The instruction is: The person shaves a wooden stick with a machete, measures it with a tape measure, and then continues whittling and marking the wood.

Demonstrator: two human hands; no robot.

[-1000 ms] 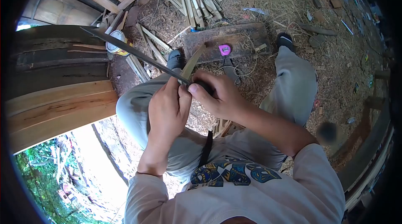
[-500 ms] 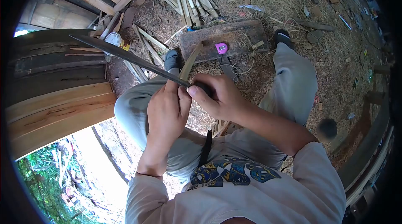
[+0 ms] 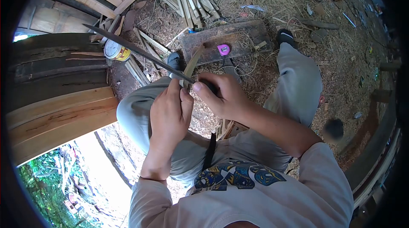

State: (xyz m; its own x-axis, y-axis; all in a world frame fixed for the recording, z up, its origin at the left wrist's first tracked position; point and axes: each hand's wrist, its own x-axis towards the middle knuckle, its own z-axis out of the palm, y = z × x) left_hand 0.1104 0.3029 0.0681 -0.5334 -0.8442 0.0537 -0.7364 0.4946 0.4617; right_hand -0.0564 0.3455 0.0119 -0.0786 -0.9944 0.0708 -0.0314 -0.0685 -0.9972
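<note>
My right hand [image 3: 223, 94] is wrapped round the dark handle of a machete [image 3: 135, 50], whose long blade points to the upper left. The blade crosses a thin wooden strip [image 3: 194, 61] right in front of my fingers. My left hand [image 3: 169, 108] is closed round the near end of that strip, its thumb close below the blade. From there the strip's far end reaches up over the low wooden board on the ground. Both hands are held close together above my lap, and my fingers hide the strip's lower end.
A pink tape measure [image 3: 223, 49] lies on the low wooden board [image 3: 251, 32] between my feet. Beyond it is a pile of split strips [image 3: 189, 0]. A white and yellow bucket [image 3: 116, 51] stands left, beside stacked planks [image 3: 64, 119]. Shavings and straw cover the ground.
The machete has tilted a little, its tip moving up and right, and its blade sits slightly farther along the strip from my left hand. Both grips stay the same.
</note>
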